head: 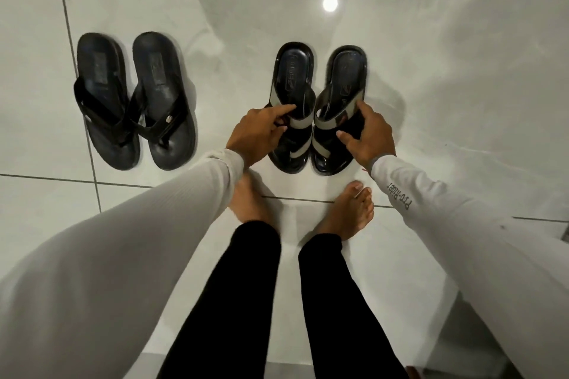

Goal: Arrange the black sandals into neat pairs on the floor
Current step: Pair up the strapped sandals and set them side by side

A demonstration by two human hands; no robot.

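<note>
Two pairs of black sandals lie on the white tiled floor. The plain black thong pair (135, 101) rests side by side at the left, toes towards me. At the centre stands the pair with grey straps: its left sandal (292, 77) and right sandal (345, 77) are close together and parallel. My left hand (258, 132) grips the strap of the left grey-strapped sandal, index finger stretched over it. My right hand (369, 132) holds the strap and outer edge of the right one. Both sandals appear to touch the floor.
My bare feet (351, 212) stand just behind the grey-strapped pair, in black trousers. Glossy floor tiles (431, 40) with dark grout lines spread all around, with a lamp's reflection (330, 3) ahead. A darker edge shows at the far right.
</note>
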